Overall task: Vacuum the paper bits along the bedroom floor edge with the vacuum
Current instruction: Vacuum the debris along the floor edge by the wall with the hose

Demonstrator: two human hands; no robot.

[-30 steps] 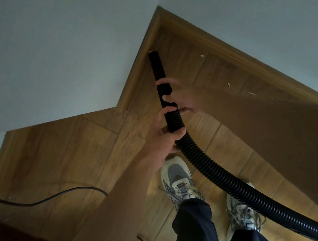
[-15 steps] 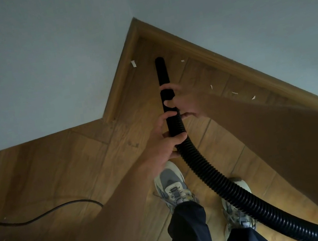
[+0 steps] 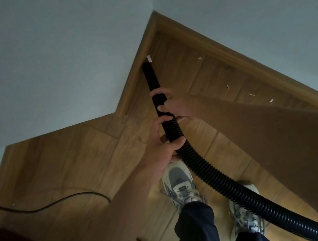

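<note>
Both hands curled round black ribbed vacuum hose (image 3: 204,167), frame centre: left hand (image 3: 164,146) low, right hand (image 3: 174,107) above | hose tip (image 3: 146,66) just short of white paper scrap (image 3: 149,58), upper centre | step: edge pass, looks midway | next: nudge forward, then right-side paper bits (image 3: 251,94)

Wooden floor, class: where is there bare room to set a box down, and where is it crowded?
Free: boards between the black cable and the grey wall beyond. Crowded: around the shoes and vacuum hose; paper bits line the right skirting.

Bare forearms (image 3: 100,225), dark navy trousers (image 3: 195,232), grey-white laced sneakers (image 3: 181,188)
</note>
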